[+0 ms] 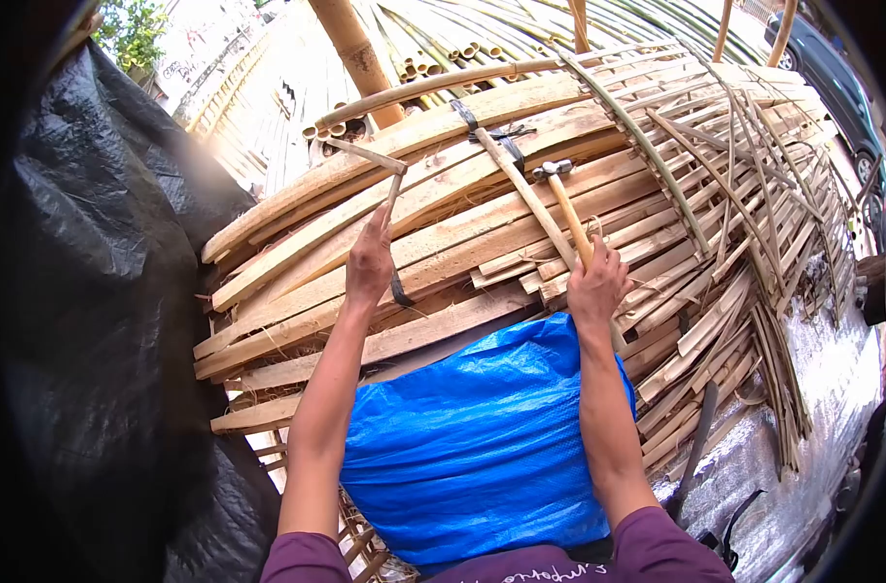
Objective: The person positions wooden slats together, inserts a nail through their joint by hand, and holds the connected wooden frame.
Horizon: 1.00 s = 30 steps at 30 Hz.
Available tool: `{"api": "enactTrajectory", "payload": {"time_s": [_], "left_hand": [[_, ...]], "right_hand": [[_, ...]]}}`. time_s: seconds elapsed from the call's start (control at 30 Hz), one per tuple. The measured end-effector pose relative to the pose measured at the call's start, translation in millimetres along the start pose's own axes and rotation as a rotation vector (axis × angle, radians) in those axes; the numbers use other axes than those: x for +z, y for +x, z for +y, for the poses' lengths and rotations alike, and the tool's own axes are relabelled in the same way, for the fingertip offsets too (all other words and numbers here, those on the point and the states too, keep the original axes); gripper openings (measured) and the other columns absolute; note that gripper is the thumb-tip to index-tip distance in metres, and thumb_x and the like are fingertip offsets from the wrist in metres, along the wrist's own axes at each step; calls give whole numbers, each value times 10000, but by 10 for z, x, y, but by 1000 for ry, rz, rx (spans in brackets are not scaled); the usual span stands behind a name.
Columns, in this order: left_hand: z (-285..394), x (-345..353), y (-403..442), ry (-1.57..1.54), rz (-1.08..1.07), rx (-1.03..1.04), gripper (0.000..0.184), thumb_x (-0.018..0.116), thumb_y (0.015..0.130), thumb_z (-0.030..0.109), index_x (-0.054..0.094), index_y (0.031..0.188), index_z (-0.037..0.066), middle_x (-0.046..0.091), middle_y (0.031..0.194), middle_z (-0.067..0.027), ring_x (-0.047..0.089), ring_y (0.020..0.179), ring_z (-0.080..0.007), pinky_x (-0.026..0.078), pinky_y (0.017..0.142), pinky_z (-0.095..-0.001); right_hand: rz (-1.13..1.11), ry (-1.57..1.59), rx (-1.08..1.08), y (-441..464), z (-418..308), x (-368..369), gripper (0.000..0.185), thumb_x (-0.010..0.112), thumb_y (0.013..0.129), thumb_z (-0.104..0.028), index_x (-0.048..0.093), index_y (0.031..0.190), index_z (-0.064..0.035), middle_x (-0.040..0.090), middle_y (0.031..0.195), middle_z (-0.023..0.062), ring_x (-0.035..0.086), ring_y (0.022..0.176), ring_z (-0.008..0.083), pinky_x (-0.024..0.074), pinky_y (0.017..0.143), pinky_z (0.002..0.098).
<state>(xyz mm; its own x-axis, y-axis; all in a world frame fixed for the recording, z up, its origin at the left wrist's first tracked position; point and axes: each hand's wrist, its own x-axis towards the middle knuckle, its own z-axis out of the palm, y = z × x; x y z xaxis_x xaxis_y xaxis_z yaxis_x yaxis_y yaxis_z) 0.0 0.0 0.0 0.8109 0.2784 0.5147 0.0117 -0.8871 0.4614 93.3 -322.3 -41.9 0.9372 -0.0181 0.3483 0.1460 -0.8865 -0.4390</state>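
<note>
My left hand (pixel 370 257) is closed around a thin bent piece of wood (pixel 396 185), whose upper part angles off to the left. Closed on the wooden handle of a hammer (pixel 567 209) is my right hand (pixel 598 282); the hammer's metal head points away from me. Just left of the hammer, a bamboo pole (pixel 525 194) lies slantwise across long wooden slats (pixel 443 243). Black strapping (pixel 506 141) is wrapped near the pole's far end. A blue plastic sheet (pixel 472 437) covers the area between my forearms.
Black plastic sheeting (pixel 112 291) hangs at the left. Split bamboo strips (pixel 734 194) are piled at the right, beside silvery sheeting (pixel 812 389). Bamboo poles (pixel 443 58) lie beyond an upright post (pixel 355 58). A parked car (pixel 832 87) stands at the far right.
</note>
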Motion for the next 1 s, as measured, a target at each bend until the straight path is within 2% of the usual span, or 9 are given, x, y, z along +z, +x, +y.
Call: {"api": "enactTrajectory", "payload": {"time_s": [0.1, 0.17, 0.27, 0.47, 0.53, 0.63, 0.73, 0.83, 1.0], "left_hand": [[372, -554, 137, -32, 191, 144, 397, 406, 982, 76, 366, 1376, 81, 631, 1020, -179, 650, 879, -307, 519, 716, -391], [568, -1035, 152, -39, 162, 73, 412, 388, 990, 81, 331, 1398, 81, 626, 993, -148, 631, 797, -266, 495, 673, -362], [990, -1318, 82, -26, 275, 231, 349, 347, 1014, 132, 378, 1356, 67, 601, 944, -78, 532, 664, -140, 443, 605, -274], [2002, -1805, -725, -111, 71, 138, 319, 332, 1012, 119, 414, 1307, 30, 590, 925, -61, 430, 552, -61, 386, 498, -228], [2216, -1768, -1005, -159, 72, 198, 337, 349, 1010, 123, 407, 1324, 18, 591, 923, -64, 416, 536, -47, 366, 471, -215], [2634, -1694, -1441, -359, 97, -51, 378, 375, 1016, 217, 402, 1345, 34, 521, 780, -26, 395, 518, -25, 307, 424, -189], [2827, -1686, -1749, -475, 32, -269, 366, 369, 1012, 156, 389, 1350, 17, 561, 860, -57, 412, 542, -45, 351, 465, -212], [2926, -1594, -1894, -582, 74, -369, 428, 385, 1013, 310, 409, 1325, 18, 419, 632, 31, 355, 468, -13, 276, 409, -186], [3061, -1530, -2019, -745, 52, -526, 406, 396, 1012, 296, 415, 1316, 28, 454, 672, 11, 344, 442, -21, 262, 387, -187]], "right_hand": [[227, 106, -175, -20, -122, -169, 395, 644, 808, -235, 539, 1172, -123, 523, 1130, 114, 477, 1058, 306, 366, 851, 465], [165, 436, -295, -94, -274, -185, 307, 627, 828, -205, 576, 1114, -108, 565, 1051, 103, 509, 1008, 298, 381, 850, 433], [21, 749, -497, -79, -520, -413, 206, 619, 863, -165, 596, 1037, -58, 610, 932, 121, 582, 878, 274, 441, 770, 391], [-73, 1168, -665, -714, -1332, -1824, 228, 648, 848, -146, 573, 1029, -29, 599, 808, 113, 593, 718, 254, 473, 639, 359], [30, 1152, -737, -772, -1469, -2095, 227, 660, 833, -141, 564, 1002, -24, 596, 789, 108, 595, 696, 250, 471, 608, 351], [195, 1052, -859, -912, -1475, -2232, 148, 668, 795, -111, 553, 862, -46, 536, 676, 77, 546, 602, 249, 427, 516, 357], [342, 970, -902, -1117, -1432, -2261, 244, 686, 787, -148, 483, 669, -84, 465, 603, 52, 477, 531, 221, 382, 460, 346], [261, 944, -908, -1185, -1361, -2353, 254, 702, 782, -177, 489, 674, -89, 469, 606, 47, 483, 535, 212, 383, 453, 336], [225, 903, -939, -1284, -1277, -2129, 201, 678, 788, -149, 507, 696, -96, 483, 624, 21, 500, 551, 188, 408, 467, 330]]}}
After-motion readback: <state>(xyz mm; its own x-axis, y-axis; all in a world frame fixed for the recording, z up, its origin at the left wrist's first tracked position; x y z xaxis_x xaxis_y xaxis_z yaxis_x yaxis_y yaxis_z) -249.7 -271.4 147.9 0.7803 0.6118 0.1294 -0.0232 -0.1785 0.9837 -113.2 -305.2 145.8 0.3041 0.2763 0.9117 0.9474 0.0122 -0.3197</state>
